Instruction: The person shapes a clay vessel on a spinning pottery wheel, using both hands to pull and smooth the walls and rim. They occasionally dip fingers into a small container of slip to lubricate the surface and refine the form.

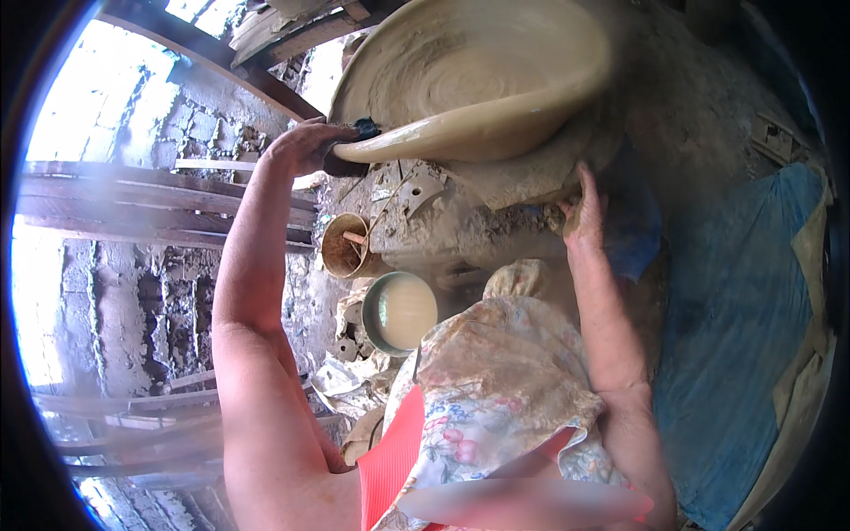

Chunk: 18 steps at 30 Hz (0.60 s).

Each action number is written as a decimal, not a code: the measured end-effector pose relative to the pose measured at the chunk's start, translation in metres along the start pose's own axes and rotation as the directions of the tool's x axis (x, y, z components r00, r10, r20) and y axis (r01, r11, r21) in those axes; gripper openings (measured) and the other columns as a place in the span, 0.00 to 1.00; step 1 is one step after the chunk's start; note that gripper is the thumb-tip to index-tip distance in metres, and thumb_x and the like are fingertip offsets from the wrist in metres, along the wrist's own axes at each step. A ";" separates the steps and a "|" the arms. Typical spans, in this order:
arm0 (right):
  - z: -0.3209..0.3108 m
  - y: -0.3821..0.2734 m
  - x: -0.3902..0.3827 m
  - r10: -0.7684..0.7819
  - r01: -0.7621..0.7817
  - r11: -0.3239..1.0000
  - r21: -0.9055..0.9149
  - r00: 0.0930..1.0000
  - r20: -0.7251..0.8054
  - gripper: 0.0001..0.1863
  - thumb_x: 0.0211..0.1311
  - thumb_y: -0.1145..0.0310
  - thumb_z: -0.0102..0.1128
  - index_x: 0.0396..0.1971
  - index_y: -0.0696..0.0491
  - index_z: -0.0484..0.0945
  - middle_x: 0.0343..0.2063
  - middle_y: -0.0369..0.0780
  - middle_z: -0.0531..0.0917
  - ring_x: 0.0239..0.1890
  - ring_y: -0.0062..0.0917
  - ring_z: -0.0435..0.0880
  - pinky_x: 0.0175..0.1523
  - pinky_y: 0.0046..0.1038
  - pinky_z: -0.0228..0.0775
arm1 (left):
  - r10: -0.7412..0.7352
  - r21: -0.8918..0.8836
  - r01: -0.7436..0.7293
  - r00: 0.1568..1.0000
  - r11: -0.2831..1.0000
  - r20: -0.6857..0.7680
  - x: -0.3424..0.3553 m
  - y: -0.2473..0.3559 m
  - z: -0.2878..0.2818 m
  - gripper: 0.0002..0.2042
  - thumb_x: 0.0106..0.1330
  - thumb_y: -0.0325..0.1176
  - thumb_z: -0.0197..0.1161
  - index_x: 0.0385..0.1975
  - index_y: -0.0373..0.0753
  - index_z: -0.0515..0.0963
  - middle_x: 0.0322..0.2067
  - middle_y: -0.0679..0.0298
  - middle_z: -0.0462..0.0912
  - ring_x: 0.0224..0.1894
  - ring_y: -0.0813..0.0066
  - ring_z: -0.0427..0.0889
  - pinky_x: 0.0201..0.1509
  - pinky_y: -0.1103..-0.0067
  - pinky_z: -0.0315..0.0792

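A wide, wet clay vessel (518, 124) with a curved rim sits at the top on a muddy support (513, 181). At its left end my left hand (305, 146) is closed on a dark, wet cloth (363, 128) folded against the rim. My right hand (584, 208) is below the vessel's right side, one finger reaching up to the support's edge and the others curled, muddy and partly hidden; what they hold is unclear. Between my arms is my stained floral apron (496, 372).
A bucket with a stick (341, 252) and a green basin of cloudy liquid (403, 310) stand below the vessel. Wooden beams (115, 212) and broken paving (97, 310) lie left. A blue sheet (726, 345) spreads at right, and timber framing (221, 53) is upper left.
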State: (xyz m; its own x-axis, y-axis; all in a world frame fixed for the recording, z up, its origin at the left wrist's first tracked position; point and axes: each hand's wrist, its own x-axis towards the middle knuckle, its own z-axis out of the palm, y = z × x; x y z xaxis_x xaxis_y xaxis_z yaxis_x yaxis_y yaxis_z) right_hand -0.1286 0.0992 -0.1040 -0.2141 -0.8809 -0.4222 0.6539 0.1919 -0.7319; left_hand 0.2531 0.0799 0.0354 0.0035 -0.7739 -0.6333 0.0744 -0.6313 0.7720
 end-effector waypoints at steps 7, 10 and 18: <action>-0.006 -0.005 0.014 -0.013 0.013 1.000 0.000 1.000 0.012 0.28 0.45 0.56 0.65 0.46 0.52 0.70 0.48 0.37 0.70 0.51 0.27 0.67 0.52 0.40 0.61 | 0.249 0.132 -0.226 0.947 0.965 -0.204 0.000 -0.005 0.009 0.14 0.49 0.19 0.63 0.37 0.29 0.71 0.29 0.54 0.79 0.29 0.67 0.81 0.31 0.79 0.80; -0.011 -0.008 0.024 -0.016 0.016 0.999 -0.035 1.000 0.012 0.28 0.48 0.55 0.63 0.48 0.53 0.69 0.49 0.38 0.69 0.52 0.28 0.67 0.52 0.38 0.61 | 0.335 0.135 -0.315 0.926 0.940 -0.174 0.008 -0.006 0.005 0.21 0.47 0.18 0.64 0.43 0.28 0.67 0.30 0.53 0.78 0.29 0.67 0.81 0.31 0.78 0.81; -0.025 -0.025 0.053 0.025 -0.017 0.998 -0.065 0.992 0.121 0.36 0.43 0.52 0.65 0.53 0.52 0.65 0.52 0.38 0.68 0.53 0.28 0.65 0.51 0.37 0.58 | 0.461 0.224 -0.420 0.869 0.879 -0.181 0.023 0.000 0.001 0.35 0.43 0.18 0.66 0.55 0.27 0.58 0.39 0.49 0.75 0.33 0.66 0.80 0.36 0.78 0.80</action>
State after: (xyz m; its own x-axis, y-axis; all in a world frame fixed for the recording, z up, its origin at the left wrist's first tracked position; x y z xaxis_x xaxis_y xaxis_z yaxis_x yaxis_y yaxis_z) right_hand -0.1744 0.0581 -0.1214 -0.1081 -0.9216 -0.3727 0.6091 0.2349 -0.7575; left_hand 0.2523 0.0620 0.0211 0.2182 -0.9543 -0.2042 -0.1592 -0.2413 0.9573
